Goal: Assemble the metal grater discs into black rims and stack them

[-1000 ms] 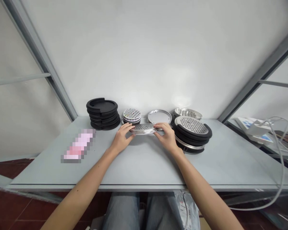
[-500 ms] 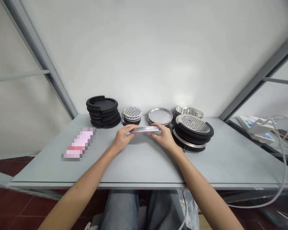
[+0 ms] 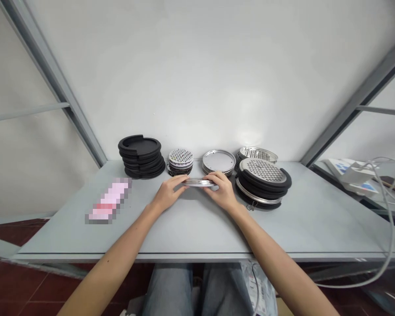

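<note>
Between my two hands is a thin round metal disc (image 3: 198, 182), seen nearly edge-on above the table. My left hand (image 3: 169, 193) pinches its left rim, thumb below and fingers on top. On the opposite rim, my right hand (image 3: 221, 192) grips in the same way. Just behind the disc stands a stack of shallow metal lids (image 3: 219, 160). To its left is a short stack of small perforated discs (image 3: 181, 157). Close by on the right, a perforated metal plate (image 3: 265, 170) lies on black rings (image 3: 262, 186) stacked with a metal rim among them.
Black round holders (image 3: 141, 156) are piled at the back left. A blurred pink item (image 3: 109, 201) lies at the left of the grey table (image 3: 197, 232). More metal discs (image 3: 258, 153) stand at the back right. A white cable (image 3: 390, 228) hangs over the right side.
The metal disc has shifted slightly and tilted more level in my hands, both still holding its rims. The view has moved a little; the stacks stay as they were.
</note>
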`<state>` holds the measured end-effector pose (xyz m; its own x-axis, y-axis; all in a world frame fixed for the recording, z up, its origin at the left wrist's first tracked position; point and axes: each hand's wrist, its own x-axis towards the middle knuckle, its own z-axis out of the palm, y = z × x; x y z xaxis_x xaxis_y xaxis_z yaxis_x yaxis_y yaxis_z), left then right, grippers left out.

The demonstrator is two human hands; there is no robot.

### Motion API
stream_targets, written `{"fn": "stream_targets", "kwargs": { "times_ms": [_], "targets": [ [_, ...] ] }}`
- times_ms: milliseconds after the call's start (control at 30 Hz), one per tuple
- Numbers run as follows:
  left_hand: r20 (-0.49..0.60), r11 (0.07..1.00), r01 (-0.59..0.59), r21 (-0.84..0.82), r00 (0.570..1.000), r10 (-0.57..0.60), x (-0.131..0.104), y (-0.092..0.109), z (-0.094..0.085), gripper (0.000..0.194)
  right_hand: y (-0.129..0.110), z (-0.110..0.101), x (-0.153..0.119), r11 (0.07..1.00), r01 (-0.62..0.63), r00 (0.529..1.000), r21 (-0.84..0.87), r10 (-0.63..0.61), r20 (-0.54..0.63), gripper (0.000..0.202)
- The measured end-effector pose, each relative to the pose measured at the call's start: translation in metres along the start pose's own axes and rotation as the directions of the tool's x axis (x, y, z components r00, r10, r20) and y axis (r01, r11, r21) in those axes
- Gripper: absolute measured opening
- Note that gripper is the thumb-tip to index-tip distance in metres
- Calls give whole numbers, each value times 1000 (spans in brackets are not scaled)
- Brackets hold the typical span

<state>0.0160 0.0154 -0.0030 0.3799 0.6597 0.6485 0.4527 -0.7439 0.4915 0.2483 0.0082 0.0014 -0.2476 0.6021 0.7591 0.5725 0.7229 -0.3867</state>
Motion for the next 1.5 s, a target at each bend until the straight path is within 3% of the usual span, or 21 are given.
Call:
{"fn": "stream_targets", "kwargs": {
  "times_ms": [300,433,567,833,1000,1233,1400,1500],
  "targets": [
    [9,998,60,-4,998,-60,0,-10,-3,33,2,-4,2,995,-69,995,70,65,70,27],
    [13,996,71,47,997,-71,-1,-9,-5,41,9,-1,-1,998,16,995,63,-22,102,23],
    [99,997,49,58,994,-55,-3,-7,-2,53,9,2,-1,994,113,984,-9,-111,139,22],
    [155,996,76,41,985,-82,-6,-19,1,47,2,1,-1,990,131,968,-46,-117,222,28],
    [194,995,92,46,976,-100,-5,-16,0,62,0,0,-1,986,159,955,-47,-142,260,32],
    [217,992,98,77,970,-113,-6,-14,0,50,-5,-1,1,983,167,973,-73,-152,173,32],
    [268,990,114,89,954,-134,-6,-14,0,68,-4,1,0,972,214,964,-94,-194,183,28],
    [265,987,139,83,952,-157,-6,-15,1,66,-5,3,-1,966,224,966,-125,-204,156,26]
  ]
}}
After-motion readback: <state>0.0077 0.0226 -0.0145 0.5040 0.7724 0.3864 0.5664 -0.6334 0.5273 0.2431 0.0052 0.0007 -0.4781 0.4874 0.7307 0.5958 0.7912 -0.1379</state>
